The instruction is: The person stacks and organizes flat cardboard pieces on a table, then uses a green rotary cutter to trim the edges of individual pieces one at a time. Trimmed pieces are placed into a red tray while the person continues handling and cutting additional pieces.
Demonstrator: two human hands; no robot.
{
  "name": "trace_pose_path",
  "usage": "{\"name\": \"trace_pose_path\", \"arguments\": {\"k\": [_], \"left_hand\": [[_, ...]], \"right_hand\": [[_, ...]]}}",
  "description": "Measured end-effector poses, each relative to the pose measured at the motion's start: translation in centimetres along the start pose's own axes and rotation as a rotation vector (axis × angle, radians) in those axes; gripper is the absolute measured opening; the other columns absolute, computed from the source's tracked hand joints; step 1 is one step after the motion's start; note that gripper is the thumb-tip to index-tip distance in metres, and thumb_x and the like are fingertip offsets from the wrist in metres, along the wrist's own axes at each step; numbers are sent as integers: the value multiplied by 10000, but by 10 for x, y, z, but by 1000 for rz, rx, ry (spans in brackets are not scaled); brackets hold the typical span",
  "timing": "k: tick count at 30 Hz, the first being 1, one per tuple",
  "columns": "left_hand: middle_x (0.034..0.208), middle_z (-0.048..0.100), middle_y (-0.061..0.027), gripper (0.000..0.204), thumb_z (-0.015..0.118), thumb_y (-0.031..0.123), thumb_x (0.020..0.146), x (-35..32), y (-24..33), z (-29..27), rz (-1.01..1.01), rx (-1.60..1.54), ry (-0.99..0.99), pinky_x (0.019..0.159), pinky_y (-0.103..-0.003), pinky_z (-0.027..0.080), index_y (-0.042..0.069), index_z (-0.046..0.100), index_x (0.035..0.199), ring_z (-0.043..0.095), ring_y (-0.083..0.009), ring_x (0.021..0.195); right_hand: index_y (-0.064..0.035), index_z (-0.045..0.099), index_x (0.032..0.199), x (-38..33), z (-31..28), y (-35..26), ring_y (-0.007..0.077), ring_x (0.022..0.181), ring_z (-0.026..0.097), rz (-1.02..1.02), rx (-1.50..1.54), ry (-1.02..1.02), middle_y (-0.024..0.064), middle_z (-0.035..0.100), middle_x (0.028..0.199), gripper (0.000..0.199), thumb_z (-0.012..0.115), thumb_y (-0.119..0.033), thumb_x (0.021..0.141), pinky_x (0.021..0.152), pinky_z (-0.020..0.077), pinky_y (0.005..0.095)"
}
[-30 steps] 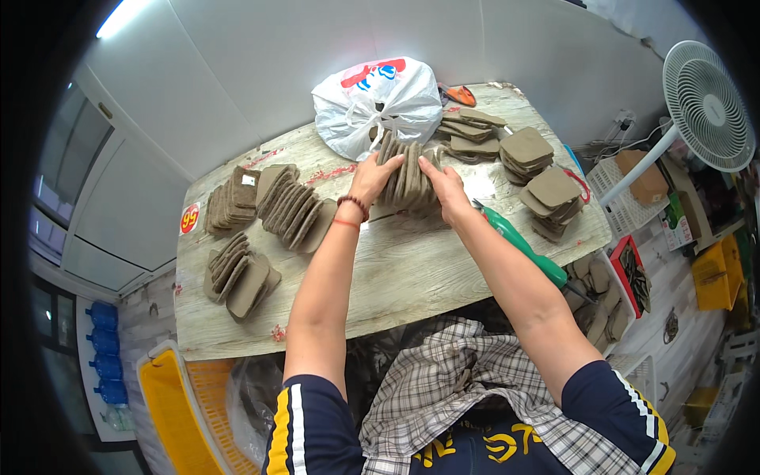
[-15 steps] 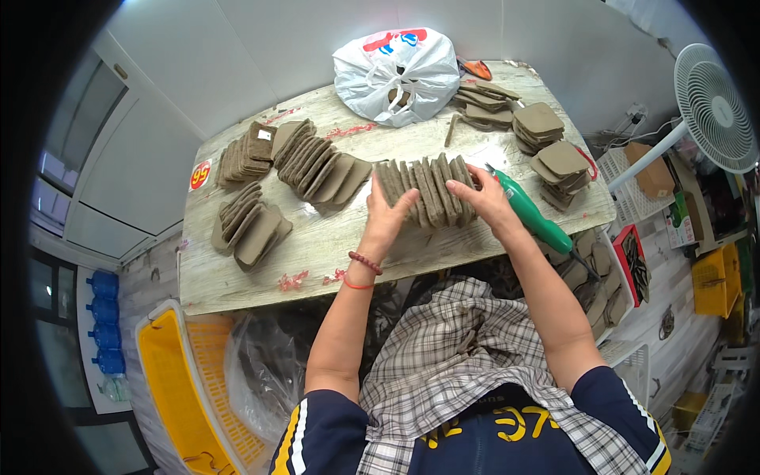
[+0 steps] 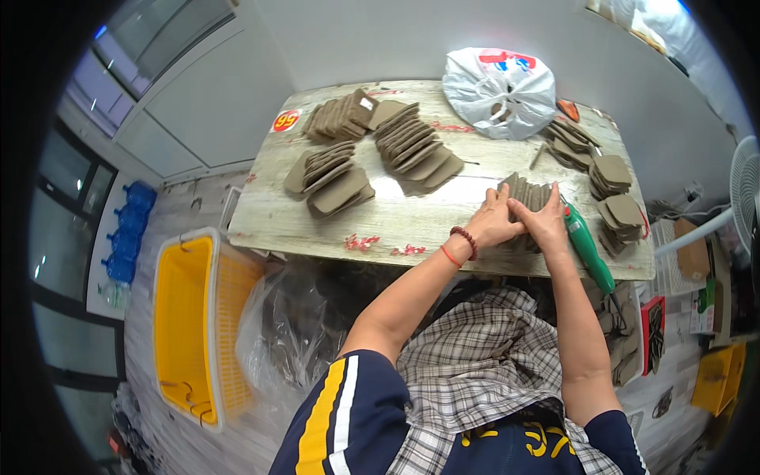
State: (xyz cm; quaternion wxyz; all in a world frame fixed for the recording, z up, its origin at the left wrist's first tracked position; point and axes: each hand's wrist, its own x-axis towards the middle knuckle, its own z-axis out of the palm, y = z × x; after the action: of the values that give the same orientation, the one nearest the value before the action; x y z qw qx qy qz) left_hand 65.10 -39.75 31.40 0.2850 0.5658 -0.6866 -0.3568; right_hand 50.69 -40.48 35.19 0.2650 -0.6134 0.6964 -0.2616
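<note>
A row of grey-brown pads (image 3: pixel 526 188), thin and rounded at the corners, stands on edge at the table's near right. My left hand (image 3: pixel 494 220) is curled over the left side of this row. My right hand (image 3: pixel 548 223) grips its right side, thumb pointing toward my left fingers. Both hands nearly meet over the pads and hide much of their near part. Just right of my right hand lies a green corded hand tool (image 3: pixel 587 249).
More pad stacks lie on the left: back (image 3: pixel 340 117), middle (image 3: pixel 416 150) and front (image 3: pixel 331 180). Others sit at the right edge (image 3: pixel 611 174). A white plastic bag (image 3: pixel 500 93) stands at the back. A yellow basket (image 3: pixel 184 317) is on the floor left; a fan (image 3: pixel 746 190) stands right.
My hands have come closer together over the row of pads, where before they held its two ends apart. The view has swung left, so the table appears shifted right.
</note>
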Motion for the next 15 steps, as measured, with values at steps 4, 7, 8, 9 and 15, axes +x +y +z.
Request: {"name": "trace_pose_path", "arguments": {"k": [4, 7, 8, 9, 15], "left_hand": [[1341, 369, -271, 946, 733, 416, 736, -12, -19, 3, 153, -113, -39, 1069, -377, 354, -64, 285, 1417, 419, -356, 1262], [1352, 382, -237, 849, 722, 369, 770, -25, -24, 1, 172, -248, -29, 1088, -387, 331, -46, 323, 1394, 417, -348, 1267], [1389, 379, -203, 820, 700, 352, 796, -28, -28, -7, 147, -324, -115, 1096, -384, 320, -38, 319, 1408, 404, -331, 1290], [1398, 376, -194, 808, 692, 337, 805, -29, -33, -11, 168, -282, -112, 1091, -379, 328, -35, 315, 1414, 412, -318, 1281], [1493, 302, -178, 772, 655, 242, 830, -30, -56, -28, 233, -265, -235, 1073, -365, 362, 25, 273, 1464, 406, -277, 1302]], "right_hand": [[-79, 148, 1517, -3, -2, -17, 431, 1313, 371, -9, -248, -11, 295, 339, 1417, 1231, 710, -714, 625, 1057, 342, 492], [-100, 157, 1519, -4, 2, -24, 444, 1282, 397, 9, -343, -26, 292, 353, 1396, 1228, 682, -748, 617, 1029, 347, 520], [-106, 158, 1520, -2, 3, -24, 447, 1283, 394, 2, -351, -26, 290, 353, 1395, 1228, 680, -751, 615, 1031, 342, 525], [-112, 159, 1522, -2, 6, -23, 449, 1283, 391, -8, -361, -29, 289, 353, 1394, 1228, 677, -755, 613, 1032, 336, 531], [-126, 139, 1521, -3, 20, -31, 452, 1232, 425, -4, -365, -32, 298, 376, 1343, 1205, 724, -642, 604, 992, 386, 524]]}}
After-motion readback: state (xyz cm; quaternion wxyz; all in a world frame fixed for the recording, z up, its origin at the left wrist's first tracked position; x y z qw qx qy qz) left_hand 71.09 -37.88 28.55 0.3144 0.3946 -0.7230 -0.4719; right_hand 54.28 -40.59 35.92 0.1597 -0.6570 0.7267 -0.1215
